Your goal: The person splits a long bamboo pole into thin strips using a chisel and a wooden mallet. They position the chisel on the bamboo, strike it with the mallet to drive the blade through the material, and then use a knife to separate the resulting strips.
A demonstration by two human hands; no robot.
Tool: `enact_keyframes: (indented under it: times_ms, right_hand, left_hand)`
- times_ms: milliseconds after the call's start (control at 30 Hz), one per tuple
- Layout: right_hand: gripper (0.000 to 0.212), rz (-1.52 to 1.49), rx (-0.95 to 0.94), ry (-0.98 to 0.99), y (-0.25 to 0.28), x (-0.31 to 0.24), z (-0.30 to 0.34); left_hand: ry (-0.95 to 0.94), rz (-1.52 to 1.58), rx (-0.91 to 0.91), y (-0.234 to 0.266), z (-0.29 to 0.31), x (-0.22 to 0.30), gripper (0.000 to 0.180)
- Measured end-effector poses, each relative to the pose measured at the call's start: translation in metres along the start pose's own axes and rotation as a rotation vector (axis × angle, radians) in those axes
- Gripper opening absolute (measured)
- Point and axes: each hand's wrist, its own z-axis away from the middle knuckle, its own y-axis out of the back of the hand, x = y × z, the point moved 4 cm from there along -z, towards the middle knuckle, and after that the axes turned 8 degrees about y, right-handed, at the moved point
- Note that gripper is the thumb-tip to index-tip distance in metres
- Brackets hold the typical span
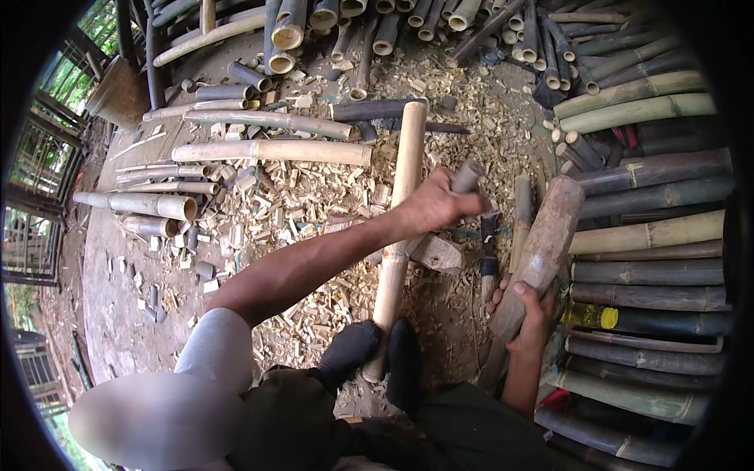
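A pale bamboo pole [408, 157] runs away from me, its near end between my two dark-covered feet. It crosses a chunk of wood [437, 254] on the ground. My left hand [440, 206] reaches over the pole, closed around a short round wooden handle [467, 177]. Whatever is below that handle is hidden by the hand. Off to the right, my right hand [531, 312] grips the near end of a thick, worn wooden club [547, 235]. The club slants up and away, apart from the pole.
Wood chips [306, 204] cover the ground. Cut bamboo poles [271, 152] lie at left, with dark bamboo poles [648, 273] stacked at right. More bamboo [288, 33] is piled at the back. A bottle with a yellow cap [609, 317] lies among the right poles.
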Motion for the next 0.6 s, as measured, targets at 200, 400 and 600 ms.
enact_keyframes:
  times_ms: [200,400,600]
  right_hand:
    - [0.044,-0.027,-0.032,-0.014,0.001,0.000,0.005]
    - [0.043,-0.044,-0.045,-0.032,0.000,0.005,0.005]
    - [0.047,-0.040,-0.022,-0.044,0.006,0.004,0.006]
  left_hand:
    - [-0.082,-0.326,-0.179,-0.017,-0.022,-0.032,0.024]
    - [-0.613,-0.849,-0.126,-0.019,-0.016,-0.033,0.019]
    - [0.105,-0.379,-0.108,-0.018,-0.012,-0.025,0.022]
